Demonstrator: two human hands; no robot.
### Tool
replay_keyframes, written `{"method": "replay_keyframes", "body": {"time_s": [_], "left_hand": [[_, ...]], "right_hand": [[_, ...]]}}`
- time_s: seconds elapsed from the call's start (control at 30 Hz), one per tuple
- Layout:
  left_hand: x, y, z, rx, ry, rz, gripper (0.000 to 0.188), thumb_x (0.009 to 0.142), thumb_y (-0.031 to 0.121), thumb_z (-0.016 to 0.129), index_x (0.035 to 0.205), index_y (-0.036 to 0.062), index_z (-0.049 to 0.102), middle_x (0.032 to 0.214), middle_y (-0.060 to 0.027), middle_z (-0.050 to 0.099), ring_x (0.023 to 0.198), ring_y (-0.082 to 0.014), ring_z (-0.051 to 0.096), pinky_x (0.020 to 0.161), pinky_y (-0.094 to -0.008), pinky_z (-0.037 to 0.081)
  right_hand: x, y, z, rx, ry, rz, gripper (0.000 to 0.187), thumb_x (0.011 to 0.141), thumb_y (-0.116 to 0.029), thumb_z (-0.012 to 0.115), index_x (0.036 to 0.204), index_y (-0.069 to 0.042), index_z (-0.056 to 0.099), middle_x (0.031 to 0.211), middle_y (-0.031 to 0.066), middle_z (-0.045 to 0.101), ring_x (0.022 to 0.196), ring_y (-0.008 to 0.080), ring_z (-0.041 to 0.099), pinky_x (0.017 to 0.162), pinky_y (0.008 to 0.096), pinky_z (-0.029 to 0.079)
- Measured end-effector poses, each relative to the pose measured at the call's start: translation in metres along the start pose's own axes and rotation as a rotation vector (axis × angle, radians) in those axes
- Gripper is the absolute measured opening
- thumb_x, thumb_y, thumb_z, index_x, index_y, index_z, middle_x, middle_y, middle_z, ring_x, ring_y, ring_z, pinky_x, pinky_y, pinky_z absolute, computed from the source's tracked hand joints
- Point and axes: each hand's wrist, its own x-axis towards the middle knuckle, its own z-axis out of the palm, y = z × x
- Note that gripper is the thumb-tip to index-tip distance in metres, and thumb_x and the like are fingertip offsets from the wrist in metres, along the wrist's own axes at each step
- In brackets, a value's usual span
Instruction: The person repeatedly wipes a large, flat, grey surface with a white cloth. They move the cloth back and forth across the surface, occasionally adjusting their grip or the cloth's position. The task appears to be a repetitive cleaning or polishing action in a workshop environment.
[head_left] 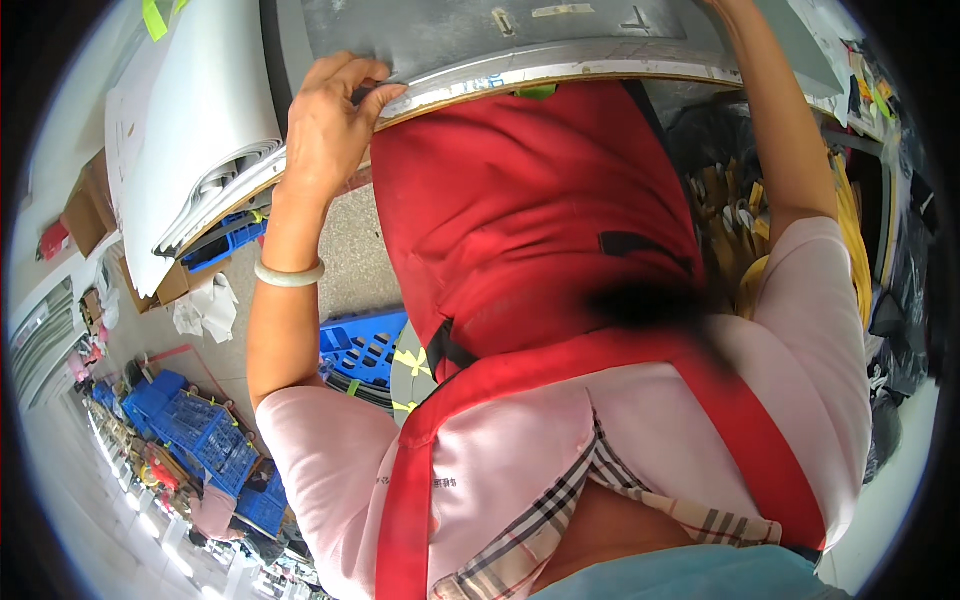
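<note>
My left hand (333, 112) is at the near left edge of a dark grey sheet (440, 35) on the worktable. Its fingers are curled and the thumb bends in toward them at the edge; whatever is between them is too small or hidden. My right arm reaches to the far right of the sheet. Only the base of my right hand (722, 10) shows at the top of the picture, with its fingers cut off. Pale tape marks dot the sheet. Along the front runs the worktable's whitish edge (560, 75).
Left of the sheet lies a large roll of white-grey sheeting (205, 90). Below the table are a blue plastic crate (365, 345) and white scrap paper (208, 308) on the floor. Yellow strips (750, 200) hang at the right. Blue crates (200, 430) and another person (212, 510) appear farther left.
</note>
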Motion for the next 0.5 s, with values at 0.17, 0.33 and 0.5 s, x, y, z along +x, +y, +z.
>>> {"method": "replay_keyframes", "body": {"time_s": [0.17, 0.33, 0.5], "left_hand": [[-0.001, 0.001, 0.002, 0.010, 0.014, 0.016, 0.021, 0.084, 0.019, 0.081, 0.094, 0.0026, 0.072, 0.089, -0.0085, 0.067, 0.086, -0.0289, 0.064, 0.077, -0.0396, 0.052], [-0.003, 0.001, 0.002, 0.062, 0.035, 0.037, 0.020, 0.084, 0.014, 0.082, 0.094, 0.0000, 0.071, 0.091, -0.0095, 0.069, 0.084, -0.0254, 0.068, 0.076, -0.0355, 0.055], [-0.002, 0.002, 0.002, 0.045, 0.035, 0.029, 0.019, 0.084, 0.014, 0.082, 0.093, 0.0006, 0.072, 0.090, -0.0100, 0.069, 0.084, -0.0270, 0.067, 0.076, -0.0365, 0.054]], "right_hand": [[0.001, 0.009, -0.001, 0.074, -0.027, -0.027, 0.018, 0.090, -0.021, 0.075, 0.089, -0.003, 0.074, 0.076, -0.0011, 0.063, 0.071, 0.0103, 0.051, 0.066, 0.0288, 0.041], [-0.007, 0.000, 0.002, -0.043, 0.007, -0.041, 0.021, 0.089, -0.023, 0.076, 0.090, -0.002, 0.075, 0.078, 0.0012, 0.066, 0.073, 0.0122, 0.055, 0.068, 0.0302, 0.044], [-0.011, -0.001, 0.003, -0.060, 0.026, -0.069, 0.024, 0.089, -0.025, 0.076, 0.093, -0.001, 0.075, 0.082, 0.0048, 0.070, 0.076, 0.0145, 0.058, 0.070, 0.0318, 0.046]]}}
